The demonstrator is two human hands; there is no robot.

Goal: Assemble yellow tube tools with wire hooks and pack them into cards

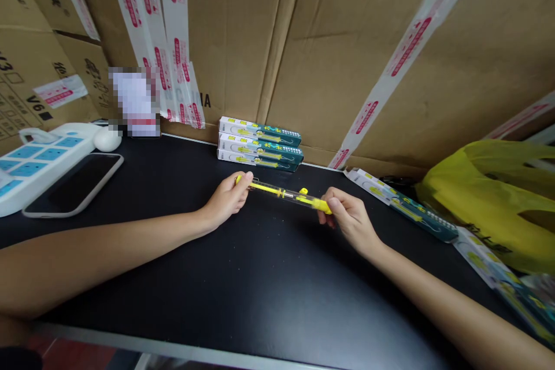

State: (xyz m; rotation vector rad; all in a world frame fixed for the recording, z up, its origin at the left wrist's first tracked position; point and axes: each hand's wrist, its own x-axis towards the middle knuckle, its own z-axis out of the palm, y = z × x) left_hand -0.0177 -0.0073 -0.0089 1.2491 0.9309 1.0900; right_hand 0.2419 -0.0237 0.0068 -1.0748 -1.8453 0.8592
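Note:
A tubular spring scale (282, 193) with a clear barrel and yellow parts spans the gap between my hands, above the black tabletop. My left hand (229, 196) pinches its left end, where a thin metal hook or loop shows by the fingertips. Closed round the yellow right end is my right hand (349, 214); its fingers partly hide that end. A small yellow piece (303, 191) appears just behind the barrel; whether it touches the barrel I cannot tell.
Printed boxes (260, 150) are stacked against the cardboard wall (368, 29). More boxes (403, 205) lie at right beside a yellow plastic bag (472, 202). At left are a phone (76, 185) and a white power strip (43, 156). The table's front edge (173, 348) runs below.

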